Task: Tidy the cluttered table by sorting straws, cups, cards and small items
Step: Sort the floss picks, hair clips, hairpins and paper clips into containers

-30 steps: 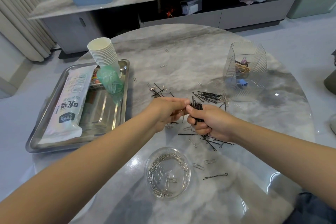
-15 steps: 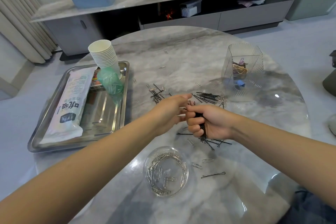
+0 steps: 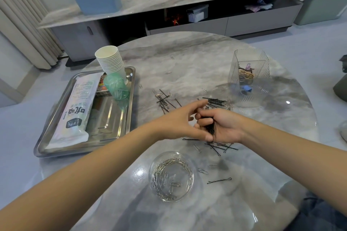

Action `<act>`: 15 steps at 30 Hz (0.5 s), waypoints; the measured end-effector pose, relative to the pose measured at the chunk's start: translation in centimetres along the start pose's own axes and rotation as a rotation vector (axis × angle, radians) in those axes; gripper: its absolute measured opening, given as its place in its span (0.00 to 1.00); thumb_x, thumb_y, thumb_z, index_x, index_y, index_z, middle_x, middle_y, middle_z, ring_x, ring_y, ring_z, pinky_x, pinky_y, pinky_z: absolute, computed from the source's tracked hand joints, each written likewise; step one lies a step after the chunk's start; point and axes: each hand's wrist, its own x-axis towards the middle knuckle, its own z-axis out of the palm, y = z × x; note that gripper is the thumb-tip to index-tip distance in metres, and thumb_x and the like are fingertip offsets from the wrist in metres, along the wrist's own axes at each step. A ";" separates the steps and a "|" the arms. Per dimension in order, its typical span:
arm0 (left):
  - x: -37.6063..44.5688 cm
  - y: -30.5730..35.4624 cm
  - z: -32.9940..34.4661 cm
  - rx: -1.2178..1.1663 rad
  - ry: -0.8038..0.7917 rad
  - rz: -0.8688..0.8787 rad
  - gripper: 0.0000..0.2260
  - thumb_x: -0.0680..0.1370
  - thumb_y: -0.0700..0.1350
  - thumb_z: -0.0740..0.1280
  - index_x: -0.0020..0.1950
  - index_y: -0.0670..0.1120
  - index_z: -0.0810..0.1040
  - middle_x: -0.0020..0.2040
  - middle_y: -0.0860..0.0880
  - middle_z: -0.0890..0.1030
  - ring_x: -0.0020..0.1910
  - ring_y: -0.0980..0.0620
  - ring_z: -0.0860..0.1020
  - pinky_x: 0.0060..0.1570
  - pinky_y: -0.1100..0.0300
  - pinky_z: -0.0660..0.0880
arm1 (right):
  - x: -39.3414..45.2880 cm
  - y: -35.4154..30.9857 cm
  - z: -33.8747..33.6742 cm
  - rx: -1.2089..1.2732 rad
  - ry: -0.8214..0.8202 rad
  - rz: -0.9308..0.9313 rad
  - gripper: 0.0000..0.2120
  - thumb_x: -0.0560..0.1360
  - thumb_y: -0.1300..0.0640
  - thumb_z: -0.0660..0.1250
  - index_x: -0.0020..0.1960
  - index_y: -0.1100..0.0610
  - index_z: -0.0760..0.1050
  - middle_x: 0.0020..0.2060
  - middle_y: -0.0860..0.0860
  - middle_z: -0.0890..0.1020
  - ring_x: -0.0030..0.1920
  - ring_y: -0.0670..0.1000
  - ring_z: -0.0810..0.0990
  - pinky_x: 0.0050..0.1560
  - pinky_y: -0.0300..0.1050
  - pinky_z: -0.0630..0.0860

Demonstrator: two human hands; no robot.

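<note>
Head view: my right hand (image 3: 223, 127) grips a bundle of hairpins (image 3: 210, 129) above the table (image 3: 187, 58); my left hand (image 3: 180, 120), fingers loose, touches it. Risk: a nudge could spill pins.

A round grey marble counter (image 3: 197, 56) carries a steel tray (image 3: 120, 133) at its left edge. Right of the tray, black hairpins (image 3: 165, 101) lie scattered, mixed with a few loose paper clips (image 3: 168, 72). Further right of the tray stands a clear ribbed container (image 3: 248, 65) (bands and clips inside). Nearer than the tray sits a glass bowl (image 3: 171, 176) of paper clips, one hairpin (image 3: 219, 180) just beside it.
</note>
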 end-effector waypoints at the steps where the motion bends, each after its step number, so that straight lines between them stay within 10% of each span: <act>1: 0.1 -0.1 0.0 0.079 0.002 0.009 0.51 0.58 0.54 0.79 0.76 0.54 0.57 0.72 0.56 0.66 0.70 0.59 0.65 0.69 0.62 0.63 | 0.0 -0.1 0.0 0.015 -0.003 -0.012 0.15 0.82 0.56 0.53 0.39 0.58 0.67 0.18 0.48 0.65 0.30 0.48 0.72 0.27 0.40 0.78; 11: 0.5 -0.4 0.5 0.231 0.111 0.123 0.49 0.61 0.45 0.81 0.76 0.53 0.57 0.66 0.59 0.67 0.67 0.61 0.68 0.67 0.67 0.64 | 0.1 -0.2 -0.3 0.117 -0.036 -0.053 0.11 0.81 0.65 0.53 0.43 0.61 0.70 0.26 0.52 0.72 0.24 0.46 0.76 0.29 0.42 0.80; 15: 0.7 0.0 0.5 0.298 0.039 0.116 0.53 0.60 0.50 0.81 0.77 0.57 0.51 0.71 0.59 0.63 0.70 0.63 0.63 0.70 0.65 0.60 | 0.0 -0.4 -0.5 0.132 -0.026 -0.023 0.12 0.79 0.68 0.51 0.41 0.57 0.66 0.23 0.49 0.66 0.20 0.43 0.66 0.20 0.32 0.67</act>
